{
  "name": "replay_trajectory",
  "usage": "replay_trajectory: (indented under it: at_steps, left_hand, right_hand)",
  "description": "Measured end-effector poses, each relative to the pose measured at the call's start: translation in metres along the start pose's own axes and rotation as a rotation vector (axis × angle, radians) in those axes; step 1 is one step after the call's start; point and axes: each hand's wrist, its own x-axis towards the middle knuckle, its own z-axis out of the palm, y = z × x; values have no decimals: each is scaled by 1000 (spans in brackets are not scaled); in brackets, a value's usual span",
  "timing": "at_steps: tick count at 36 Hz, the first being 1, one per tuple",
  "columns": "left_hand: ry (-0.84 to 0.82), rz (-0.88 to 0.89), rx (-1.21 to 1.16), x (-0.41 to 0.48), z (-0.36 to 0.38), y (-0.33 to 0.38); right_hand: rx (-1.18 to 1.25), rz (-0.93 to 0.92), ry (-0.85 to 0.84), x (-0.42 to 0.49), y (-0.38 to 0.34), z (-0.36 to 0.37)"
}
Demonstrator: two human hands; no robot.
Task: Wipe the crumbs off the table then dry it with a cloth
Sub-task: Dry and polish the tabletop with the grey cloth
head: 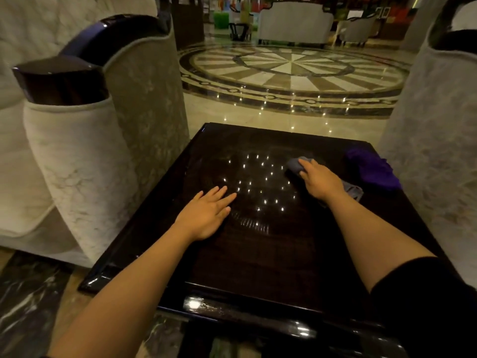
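A dark glossy square table point(258, 259) fills the middle of the head view, mirroring small ceiling lights. My right hand point(321, 180) presses a grey cloth point(296, 164) flat on the tabletop at the right of centre; part of the cloth trails out behind the wrist. My left hand point(206, 213) lies flat on the table left of centre, fingers spread, holding nothing. A purple cloth point(371, 169) lies bunched at the table's far right corner. Crumbs are too small to make out on the dark surface.
A pale upholstered armchair point(85, 151) with a dark wooden arm cap stands close to the table's left side. Another pale chair point(433, 140) flanks the right. Polished marble floor point(291, 71) with a round inlay lies beyond.
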Motion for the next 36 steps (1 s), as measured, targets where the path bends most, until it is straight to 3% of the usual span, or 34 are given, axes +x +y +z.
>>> replay_trajectory:
  at_steps: [4, 14, 36]
  left_hand:
    - [10, -6, -11, 1, 1, 0]
    - [9, -13, 2, -1, 0, 1]
    - [5, -58, 72, -2, -3, 11]
  right_hand:
    - [-39, -6, 10, -4, -5, 0]
    - [-63, -249, -30, -36, -47, 0]
    - [45, -653, -166, -181, -110, -8]
